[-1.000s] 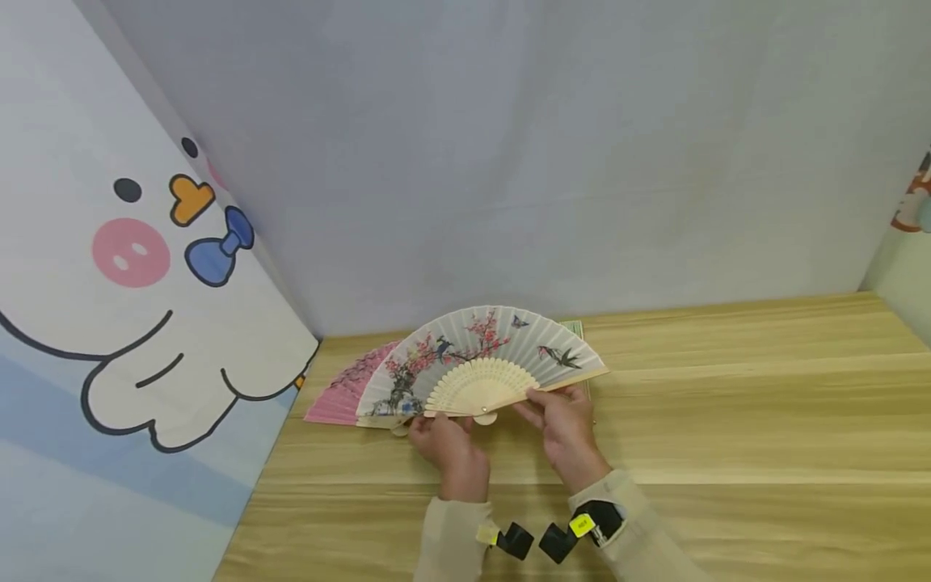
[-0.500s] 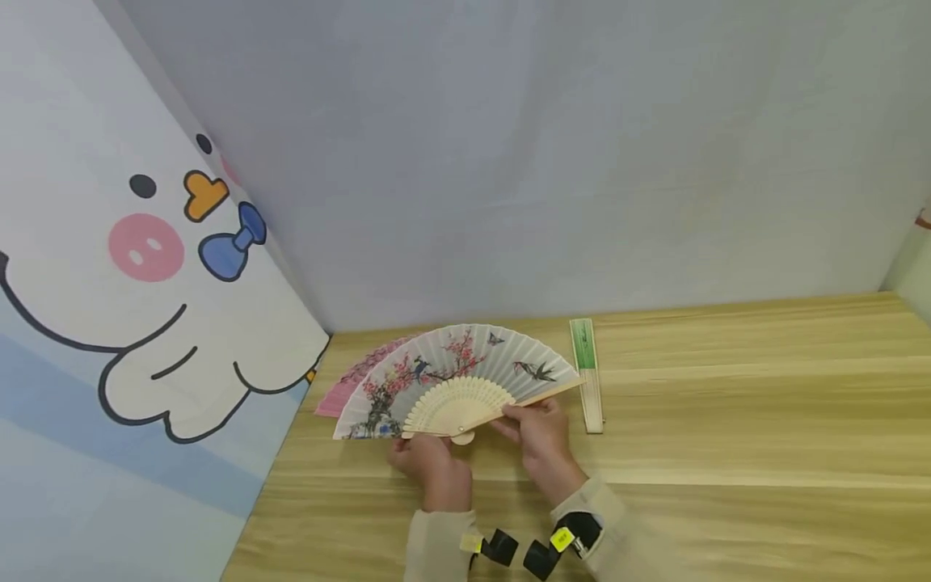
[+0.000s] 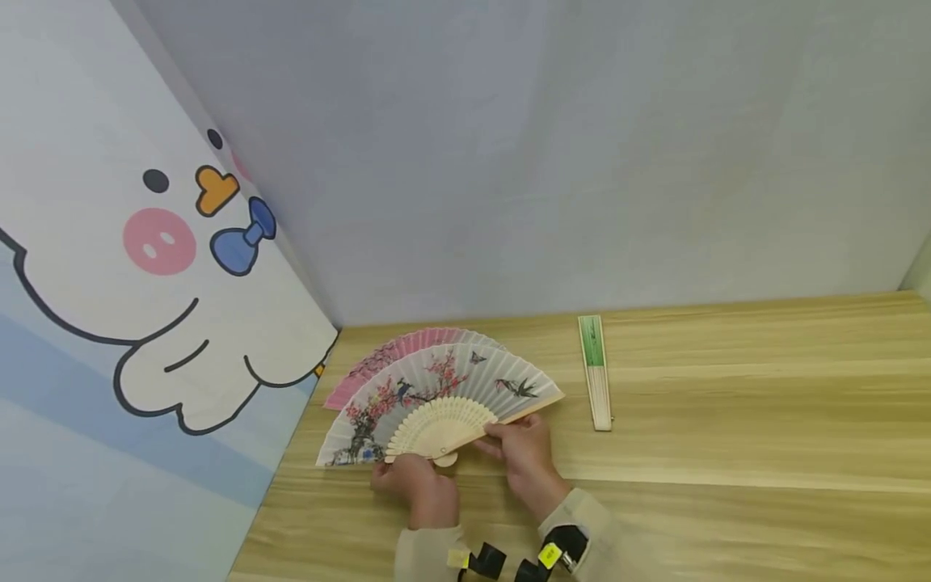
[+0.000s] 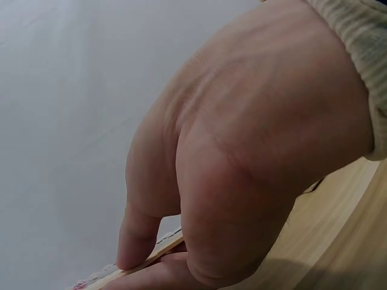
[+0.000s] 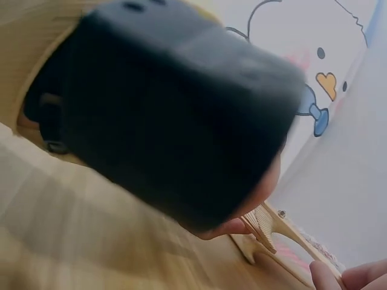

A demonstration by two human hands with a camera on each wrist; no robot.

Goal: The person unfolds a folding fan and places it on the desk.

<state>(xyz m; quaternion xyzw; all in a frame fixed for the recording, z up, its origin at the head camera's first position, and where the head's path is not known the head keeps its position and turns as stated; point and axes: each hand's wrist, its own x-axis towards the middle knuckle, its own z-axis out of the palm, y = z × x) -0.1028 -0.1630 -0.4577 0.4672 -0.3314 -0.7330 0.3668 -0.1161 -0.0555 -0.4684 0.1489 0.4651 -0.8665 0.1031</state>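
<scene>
Draped corner [image 3: 314,279] — grey cloth [image 3: 582,170], cartoon panel [image 3: 145,303] (pink-cheeked), wood-grain tabletop [image 3: 742,412]

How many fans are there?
3: the white fan held in the left hand and right hand, the pink fan partly behind it, the folded green fan on the table at right. More might be hidden.

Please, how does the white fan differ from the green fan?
The white fan is spread wide, while the green fan is folded into a narrow strip. The left hand and right hand grip the white fan; the green fan lies on the table, untouched. Both have pale slats.
</scene>
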